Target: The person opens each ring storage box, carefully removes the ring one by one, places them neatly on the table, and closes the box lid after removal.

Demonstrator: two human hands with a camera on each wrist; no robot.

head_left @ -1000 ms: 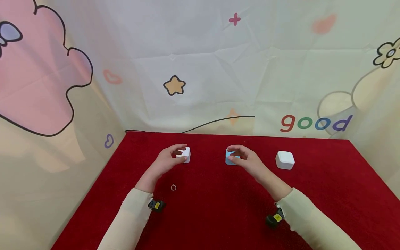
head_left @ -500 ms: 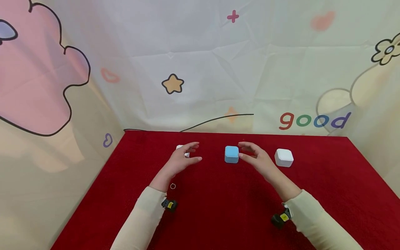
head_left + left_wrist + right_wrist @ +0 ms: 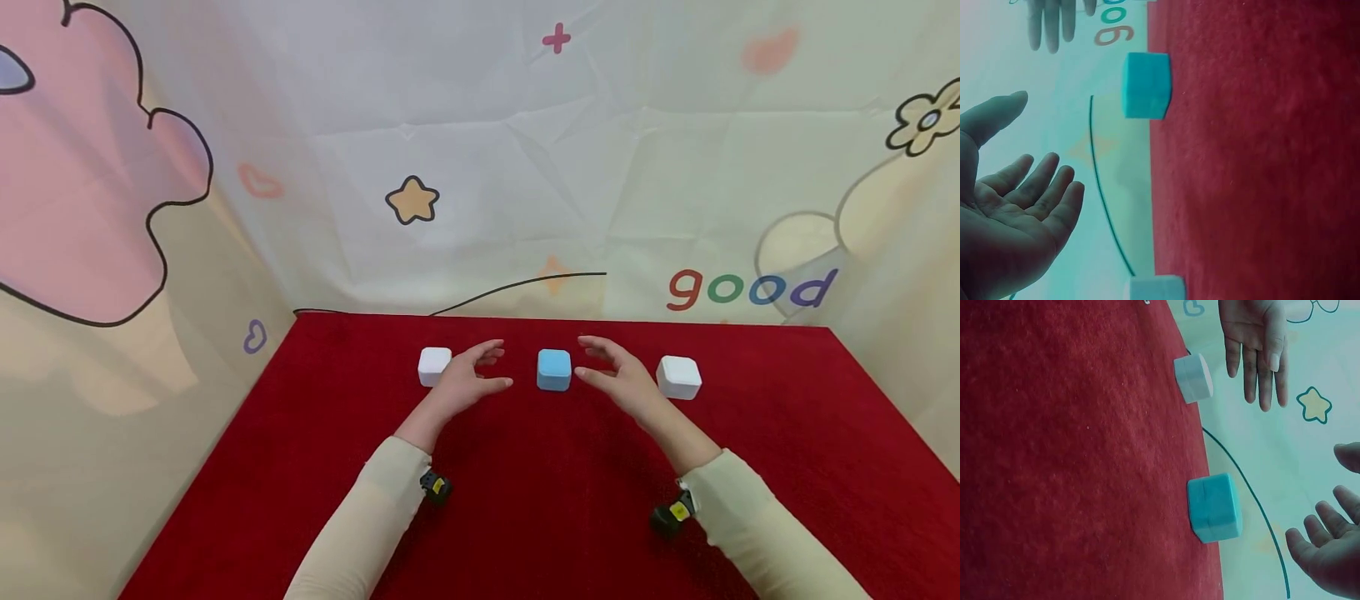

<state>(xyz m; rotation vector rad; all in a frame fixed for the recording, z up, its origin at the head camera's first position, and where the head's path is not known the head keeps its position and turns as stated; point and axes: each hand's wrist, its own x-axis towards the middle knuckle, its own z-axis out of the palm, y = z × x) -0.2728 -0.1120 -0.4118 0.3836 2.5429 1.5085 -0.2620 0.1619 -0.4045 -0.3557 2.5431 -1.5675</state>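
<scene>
The blue block (image 3: 553,371) stands on the red cloth (image 3: 540,483), between the two hands. The left hand (image 3: 467,380) hangs to its left, fingers loosely bent and thumb well away from them, holding nothing. The right hand (image 3: 626,382) is just to its right, palm turned toward it, with a wide gap between thumb and fingers and nothing in its grasp. Both wrist views show each hand apart from the blue block.

The work looks barely begun: neither hand holds a block, and any grip is yet to be made. The left white block (image 3: 432,365) and right white block (image 3: 679,377) flank the blue block.

The blue block sits upright, one flat side facing the person; it looks nearly cubic, without a clear long axis.
</scene>
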